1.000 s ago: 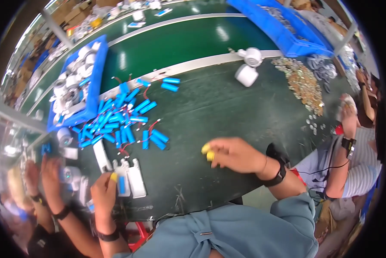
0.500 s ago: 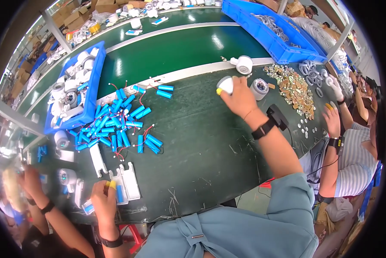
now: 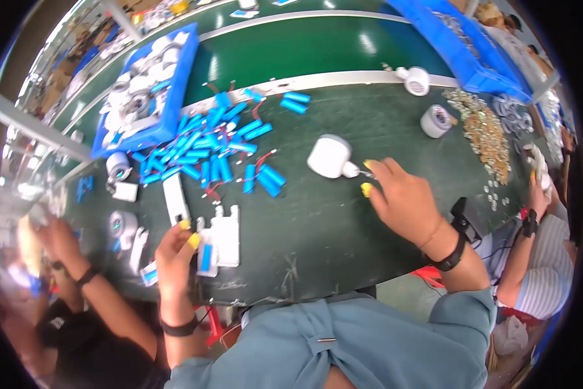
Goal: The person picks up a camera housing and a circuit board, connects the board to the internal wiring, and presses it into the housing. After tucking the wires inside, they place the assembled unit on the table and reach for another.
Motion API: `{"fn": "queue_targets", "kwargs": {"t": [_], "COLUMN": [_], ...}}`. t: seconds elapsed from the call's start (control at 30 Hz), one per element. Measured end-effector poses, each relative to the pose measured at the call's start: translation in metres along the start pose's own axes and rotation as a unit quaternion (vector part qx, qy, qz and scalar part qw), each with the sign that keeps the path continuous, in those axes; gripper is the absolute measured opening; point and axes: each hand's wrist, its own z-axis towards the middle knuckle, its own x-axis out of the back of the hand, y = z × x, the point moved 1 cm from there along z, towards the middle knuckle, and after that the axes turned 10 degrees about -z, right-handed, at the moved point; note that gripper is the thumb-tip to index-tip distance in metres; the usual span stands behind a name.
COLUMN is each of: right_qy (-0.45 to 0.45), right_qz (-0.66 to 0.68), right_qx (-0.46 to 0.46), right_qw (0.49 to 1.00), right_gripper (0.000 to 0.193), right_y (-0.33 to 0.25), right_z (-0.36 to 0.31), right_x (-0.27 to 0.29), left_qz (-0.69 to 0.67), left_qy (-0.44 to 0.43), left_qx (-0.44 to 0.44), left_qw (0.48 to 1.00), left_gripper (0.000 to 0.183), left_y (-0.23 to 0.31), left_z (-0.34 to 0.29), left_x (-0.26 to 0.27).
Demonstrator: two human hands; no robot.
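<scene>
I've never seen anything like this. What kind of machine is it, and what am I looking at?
No machine at all: these are a person's own two hands, seen from above through a wide camera worn on the head, which makes straight edges look bent. On the dark green table lie wired blue cylinders, near a blue bin of white parts. The right hand is at the narrow end of a white rounded piece, and the left hand is at a long white strip. Whether either one grips its piece, I cannot tell.
</scene>
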Motion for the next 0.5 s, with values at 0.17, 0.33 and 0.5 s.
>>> {"fn": "queue_targets", "kwargs": {"t": [0.17, 0.33, 0.5], "right_qy": [-0.001, -0.071, 0.009], "right_qz": [0.026, 0.048, 0.103], "right_qx": [0.012, 0.003, 0.040], "right_qw": [1.000, 0.996, 0.994], "right_gripper": [0.022, 0.022, 0.021], "right_y": [0.003, -0.008, -0.002], "right_z": [-0.004, -0.008, -0.025], "right_x": [-0.023, -0.021, -0.033], "left_qz": [-0.056, -0.054, -0.062], "left_qy": [-0.040, -0.008, -0.012], "left_qx": [-0.019, -0.023, -0.023], "left_qw": [0.997, 0.998, 0.998], "left_gripper": [0.025, 0.024, 0.020], "left_y": [0.002, -0.002, -0.003], "left_z": [0.000, -0.005, -0.005], "left_x": [-0.004, 0.000, 0.003]}}
